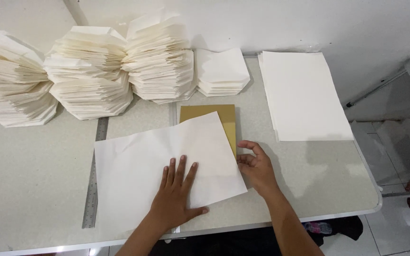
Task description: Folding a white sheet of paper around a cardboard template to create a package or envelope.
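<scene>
On the table, a white sheet lies under left-hand fingers.

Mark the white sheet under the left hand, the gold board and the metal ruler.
white sheet (134,166), head view, bare middle left of the hand.
gold board (209,112), head view, exposed top strip above the sheet.
metal ruler (91,199), head view, lower part of its length.

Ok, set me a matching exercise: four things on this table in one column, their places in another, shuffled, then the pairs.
Things:
1. white sheet
2. gold board
3. metal ruler
4. flat paper stack

Places:
A. far right of the table
B. under the left hand
C. partly under the sheet, by the right hand
D. along the sheet's left edge

Pairs: 1-B, 2-C, 3-D, 4-A
</scene>
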